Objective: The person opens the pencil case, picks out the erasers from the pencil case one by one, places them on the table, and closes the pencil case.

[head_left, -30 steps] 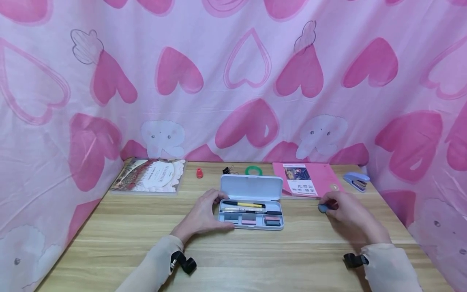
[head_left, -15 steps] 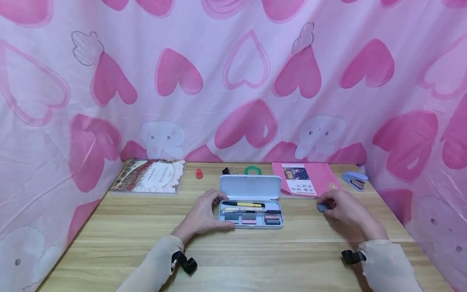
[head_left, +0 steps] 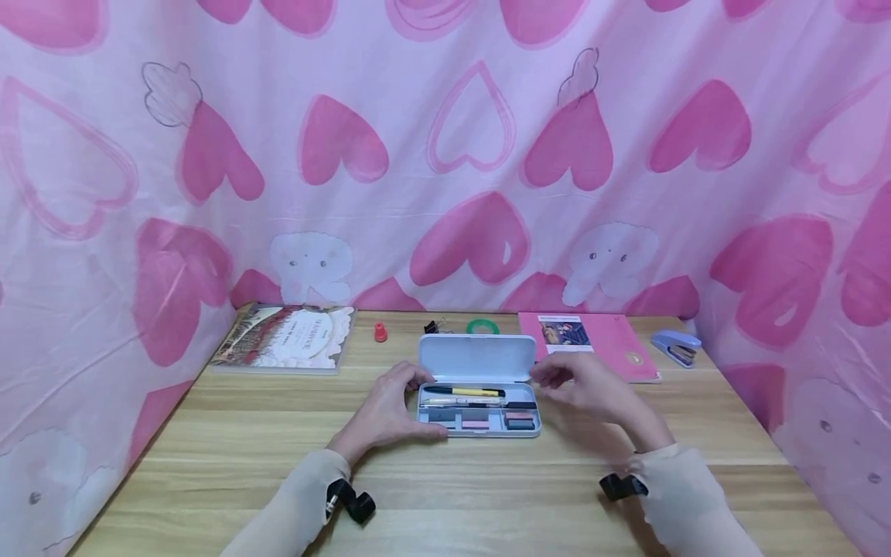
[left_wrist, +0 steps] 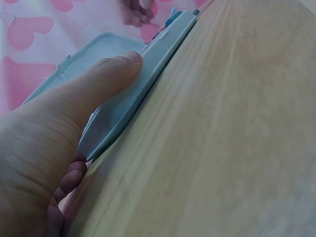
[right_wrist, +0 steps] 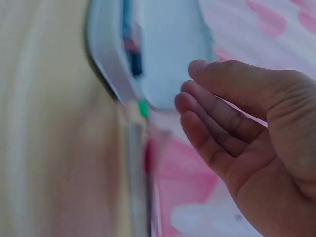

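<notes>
A pale blue, rectangular, hard-shelled pencil case (head_left: 487, 435) lies on the wood-grained bench (head_left: 487, 495), its lid (head_left: 477, 356) raised at the back. At the case's left end, the left hand (head_left: 381, 410) grasps it, thumb along the front wall and the other fingers round the back corner. Just right of the case, the right hand (head_left: 595, 391) hovers near the lid's edge, fingers released and loosely bent, thumb apart from the fingers that show.

Inside the case, a black-and-yellow pen (head_left: 468, 391) lies behind a slim white pen (head_left: 455, 402). Along the case's front run three small compartments; the right one holds small pink and dark blocks (head_left: 519, 421). A small dark blue piece (left_wrist: 196, 11) shows at the case's far end in the left wrist view; I cannot tell what it is.

Behind the case are a green tape ring (head_left: 471, 328) and a black metal binder clip (head_left: 431, 327); a small red cone-like piece (head_left: 380, 333) is behind it to the left. Farther left of the case lies a glossy picture-covered book (head_left: 285, 340). Behind and right of it are a bright pink booklet (head_left: 619, 344) and, farther right, a lavender-blue stapler (head_left: 675, 346). A pink heart-printed cloth (head_left: 390, 224) hangs beyond the case.
</notes>
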The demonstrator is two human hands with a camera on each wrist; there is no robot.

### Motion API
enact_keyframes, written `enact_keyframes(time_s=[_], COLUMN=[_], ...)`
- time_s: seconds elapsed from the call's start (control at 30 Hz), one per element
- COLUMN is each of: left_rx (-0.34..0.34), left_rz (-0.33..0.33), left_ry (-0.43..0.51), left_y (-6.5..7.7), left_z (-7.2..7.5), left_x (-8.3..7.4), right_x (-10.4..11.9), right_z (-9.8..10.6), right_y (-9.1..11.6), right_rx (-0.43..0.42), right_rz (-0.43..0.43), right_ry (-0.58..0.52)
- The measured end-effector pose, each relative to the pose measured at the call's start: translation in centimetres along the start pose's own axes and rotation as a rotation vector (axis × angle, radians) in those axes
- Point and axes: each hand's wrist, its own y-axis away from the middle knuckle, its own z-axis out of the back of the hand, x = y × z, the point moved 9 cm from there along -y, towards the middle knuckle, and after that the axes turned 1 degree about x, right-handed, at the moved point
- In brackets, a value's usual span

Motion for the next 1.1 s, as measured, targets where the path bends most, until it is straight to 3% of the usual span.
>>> enact_keyframes(time_s=[0.13,0.27,0.53,0.73,0.97,1.1], left_rx=[0.005,0.005,0.009,0.010,0.010,0.011], left_rz=[0.005,0.003,0.000,-0.002,-0.002,-0.001], left_ry=[0.001,0.005,0.003,0.009,0.010,0.014], left_y=[0.0,-0.1,-0.2,-0.2,-0.1,-0.1], left_z=[-0.1,-0.1,-0.1,-0.1,-0.1,-0.1], left_x=[0.0,0.1,0.1,0.1,-0.1,-0.2], right_x=[0.3,0.4,0.4,0.7,0.6,0.9], right_z=[-2.5,-3.4,-3.8,-4.0,-3.8,-2.6], right_y=[-0.5,-0.7,-0.7,-0.7,-0.7,-0.3], right_rx=[0.096,0.119,0.133,0.157,0.129,0.075], right_rz=[-0.003,-0.002,-0.020,0.018,0.025,0.036], right_ry=[-0.009,0.015,0.032,0.041,0.051,0.042])
